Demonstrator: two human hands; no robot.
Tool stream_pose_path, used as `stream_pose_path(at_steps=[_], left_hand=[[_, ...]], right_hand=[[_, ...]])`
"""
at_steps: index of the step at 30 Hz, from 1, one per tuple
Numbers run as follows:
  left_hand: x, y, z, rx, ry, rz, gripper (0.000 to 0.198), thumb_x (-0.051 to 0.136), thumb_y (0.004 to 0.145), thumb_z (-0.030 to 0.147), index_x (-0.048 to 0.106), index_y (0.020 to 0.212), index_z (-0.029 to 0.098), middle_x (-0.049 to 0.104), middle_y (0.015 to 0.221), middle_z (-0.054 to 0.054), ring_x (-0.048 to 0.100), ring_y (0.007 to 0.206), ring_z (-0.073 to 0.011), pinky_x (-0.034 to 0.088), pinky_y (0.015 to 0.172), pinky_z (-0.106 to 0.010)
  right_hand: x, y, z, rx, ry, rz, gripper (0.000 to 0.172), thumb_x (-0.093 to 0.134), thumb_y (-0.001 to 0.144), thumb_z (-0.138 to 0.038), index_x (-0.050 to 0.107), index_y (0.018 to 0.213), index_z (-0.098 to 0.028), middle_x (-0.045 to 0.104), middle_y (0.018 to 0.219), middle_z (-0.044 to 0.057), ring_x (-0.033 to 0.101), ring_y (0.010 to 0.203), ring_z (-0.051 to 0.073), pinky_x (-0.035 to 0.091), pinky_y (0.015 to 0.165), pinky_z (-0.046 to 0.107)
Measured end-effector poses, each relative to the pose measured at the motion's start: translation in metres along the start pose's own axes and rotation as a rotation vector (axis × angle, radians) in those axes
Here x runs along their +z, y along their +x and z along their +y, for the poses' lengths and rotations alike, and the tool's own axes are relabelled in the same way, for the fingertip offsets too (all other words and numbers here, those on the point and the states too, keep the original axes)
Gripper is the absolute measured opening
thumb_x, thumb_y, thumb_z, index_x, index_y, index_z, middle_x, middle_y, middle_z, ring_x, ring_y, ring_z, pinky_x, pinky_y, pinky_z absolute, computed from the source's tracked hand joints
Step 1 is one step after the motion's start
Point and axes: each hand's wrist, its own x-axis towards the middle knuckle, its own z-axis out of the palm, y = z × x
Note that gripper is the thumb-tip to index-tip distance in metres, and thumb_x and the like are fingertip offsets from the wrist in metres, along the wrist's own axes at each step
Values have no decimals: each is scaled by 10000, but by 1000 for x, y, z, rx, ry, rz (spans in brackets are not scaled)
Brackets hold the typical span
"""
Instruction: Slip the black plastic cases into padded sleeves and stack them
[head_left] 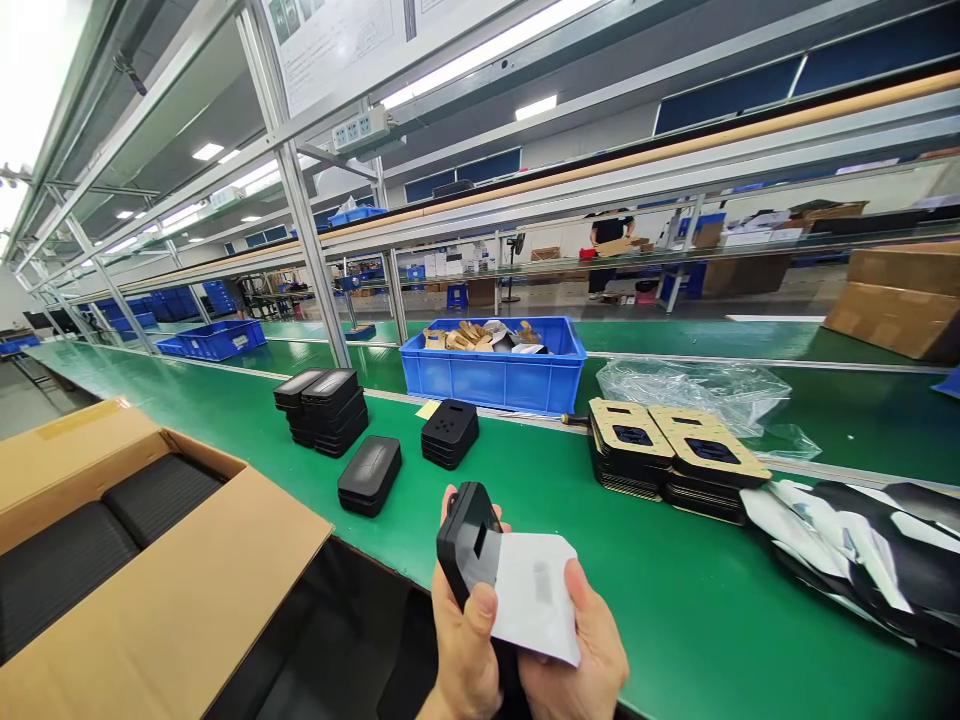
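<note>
Black plastic case (466, 540) | matte, slotted | left grip (465, 640) closed on it | right grip (577, 650) on white sheet (536, 600)

Black plastic box (465, 535), white paper sheet (536, 597)

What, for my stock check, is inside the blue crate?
The blue crate holds a heap of tan pieces with some shiny wrapping on top. Lower contents are hidden by the heap and the crate's walls.
</note>
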Motion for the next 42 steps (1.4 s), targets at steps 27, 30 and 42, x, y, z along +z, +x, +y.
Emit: stream_pose_path(at_steps=[27, 30, 42], left_hand=[[19, 9, -13, -169, -224, 253, 920, 584, 595, 129, 350, 1469, 294, 641, 1202, -56, 633, 994, -227, 489, 961, -390], [12, 10, -13, -179, -191, 249, 952, 600, 577, 152, 323, 1475, 299, 647, 1191, -59, 639, 957, -237, 517, 892, -385], [4, 8, -5, -207, -251, 243, 933, 627, 531, 168, 412, 1428, 306, 649, 1178, -72, 651, 909, -243, 545, 873, -421]], right_hand=[[-33, 37, 0, 522, 613, 258, 286, 785, 637, -485, 752, 764, -231, 785, 775, 20, 735, 652, 278, 562, 837, 515], [-34, 37, 0, 576, 640, 272, 207, 786, 625, -409, 734, 716, -230, 776, 724, 7, 729, 631, 264, 556, 857, 495], [-34, 36, 0, 692, 718, 256, 171, 669, 773, -368, 682, 695, -216, 750, 655, -1, 698, 551, 228, 576, 799, 448]])
